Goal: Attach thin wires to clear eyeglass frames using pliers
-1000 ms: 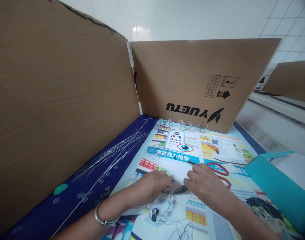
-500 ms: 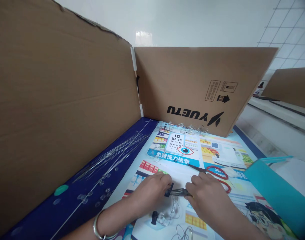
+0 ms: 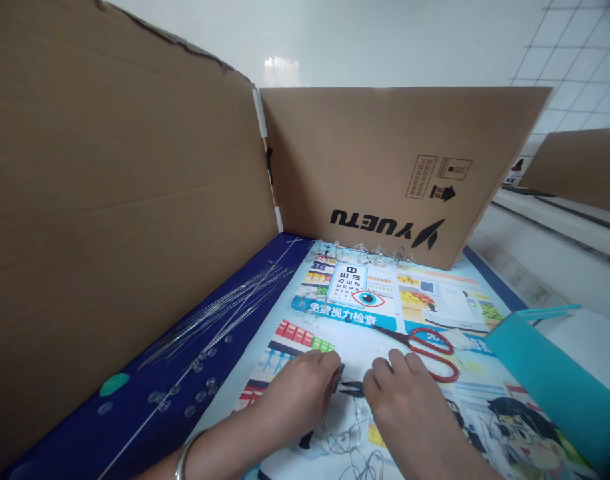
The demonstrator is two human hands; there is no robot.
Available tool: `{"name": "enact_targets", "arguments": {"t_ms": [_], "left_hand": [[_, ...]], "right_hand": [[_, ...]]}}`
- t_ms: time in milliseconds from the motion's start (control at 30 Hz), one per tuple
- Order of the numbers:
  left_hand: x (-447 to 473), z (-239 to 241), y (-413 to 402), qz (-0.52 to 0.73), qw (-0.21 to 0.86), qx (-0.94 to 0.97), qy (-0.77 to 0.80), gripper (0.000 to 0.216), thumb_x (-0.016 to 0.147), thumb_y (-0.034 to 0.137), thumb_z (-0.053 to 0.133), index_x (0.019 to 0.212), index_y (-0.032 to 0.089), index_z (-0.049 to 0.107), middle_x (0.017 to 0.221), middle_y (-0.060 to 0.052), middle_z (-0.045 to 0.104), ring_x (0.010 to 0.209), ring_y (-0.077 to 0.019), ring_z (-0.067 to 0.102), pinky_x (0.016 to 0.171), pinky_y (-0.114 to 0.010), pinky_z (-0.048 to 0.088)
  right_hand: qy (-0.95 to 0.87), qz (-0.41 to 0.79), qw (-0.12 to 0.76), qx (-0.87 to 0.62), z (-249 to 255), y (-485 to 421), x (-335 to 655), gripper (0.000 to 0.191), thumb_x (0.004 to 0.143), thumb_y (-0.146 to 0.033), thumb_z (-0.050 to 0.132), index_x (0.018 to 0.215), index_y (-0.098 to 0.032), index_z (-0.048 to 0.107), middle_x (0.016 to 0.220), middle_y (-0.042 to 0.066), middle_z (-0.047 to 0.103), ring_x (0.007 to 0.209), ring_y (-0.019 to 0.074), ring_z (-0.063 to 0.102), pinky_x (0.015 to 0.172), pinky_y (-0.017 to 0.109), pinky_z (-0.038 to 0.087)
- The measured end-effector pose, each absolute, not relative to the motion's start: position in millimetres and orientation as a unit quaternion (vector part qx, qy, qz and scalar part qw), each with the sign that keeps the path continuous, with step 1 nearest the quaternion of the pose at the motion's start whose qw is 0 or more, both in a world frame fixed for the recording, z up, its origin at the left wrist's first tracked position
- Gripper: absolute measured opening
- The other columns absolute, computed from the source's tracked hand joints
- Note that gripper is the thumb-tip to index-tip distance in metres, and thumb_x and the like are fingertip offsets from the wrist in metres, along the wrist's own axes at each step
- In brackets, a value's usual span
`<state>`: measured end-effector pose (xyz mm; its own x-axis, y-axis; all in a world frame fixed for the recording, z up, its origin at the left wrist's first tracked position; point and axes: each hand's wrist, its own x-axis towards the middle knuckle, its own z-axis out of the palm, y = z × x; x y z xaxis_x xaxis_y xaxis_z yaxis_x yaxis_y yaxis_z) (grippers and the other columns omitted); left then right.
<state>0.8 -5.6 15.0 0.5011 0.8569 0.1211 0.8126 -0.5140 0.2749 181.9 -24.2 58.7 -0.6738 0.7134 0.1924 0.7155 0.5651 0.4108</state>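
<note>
My left hand [image 3: 305,383] is pinched round a small dark flat piece [image 3: 339,377], most of it hidden by the fingers. Long-nosed pliers [image 3: 353,389] are gripped in my right hand [image 3: 403,395]; their handles are hidden in the fist. The jaws stand apart, pointing left, just beside the dark piece. Below both hands lies a loose tangle of thin clear or silvery wire [image 3: 345,430]. Just beyond my right hand rest red-handled scissors [image 3: 437,353] with dark blades.
Cardboard panels stand at the left [image 3: 135,200] and back [image 3: 385,153]. Thin straight strands [image 3: 225,310] and several clear round discs [image 3: 201,396] lie on the blue strip. Small clear bits [image 3: 369,255] line the back panel. A teal box [image 3: 545,373] sits at the right.
The pliers' jaws have opened and drawn back from the dark piece they were touching. My right hand has shifted slightly left and turned. The view has moved a little.
</note>
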Motion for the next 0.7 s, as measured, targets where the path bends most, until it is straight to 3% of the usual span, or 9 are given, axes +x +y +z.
{"name": "enact_targets", "arguments": {"t_ms": [300, 700], "left_hand": [[-0.3, 17.0, -7.2, 0.105, 0.086, 0.864, 0.485, 0.013, 0.086, 0.01, 0.039, 0.08, 0.018, 0.047, 0.071, -0.004, 0.06, 0.066, -0.0193, 0.055, 0.054, -0.026, 0.033], [1.3, 21.2, -11.3, 0.048, 0.051, 0.872, 0.485, 0.013, 0.084, 0.007, 0.039, 0.08, 0.018, 0.047, 0.076, -0.005, 0.06, 0.067, -0.0215, 0.057, 0.057, -0.029, 0.043]], "right_hand": [[-0.884, -0.223, -0.013, -0.41, 57.1, -30.7, 176.2, 0.007, 0.067, -0.011, 0.059, 0.072, -0.016, 0.062, 0.066, 0.007, 0.051, 0.066, 0.0216, 0.044, 0.057, 0.036, 0.029], [-0.881, -0.188, -0.031, -0.432, 60.8, -33.9, 173.3, 0.011, 0.068, -0.009, 0.058, 0.074, -0.017, 0.064, 0.069, 0.007, 0.054, 0.066, 0.0232, 0.048, 0.056, 0.037, 0.031]]}}
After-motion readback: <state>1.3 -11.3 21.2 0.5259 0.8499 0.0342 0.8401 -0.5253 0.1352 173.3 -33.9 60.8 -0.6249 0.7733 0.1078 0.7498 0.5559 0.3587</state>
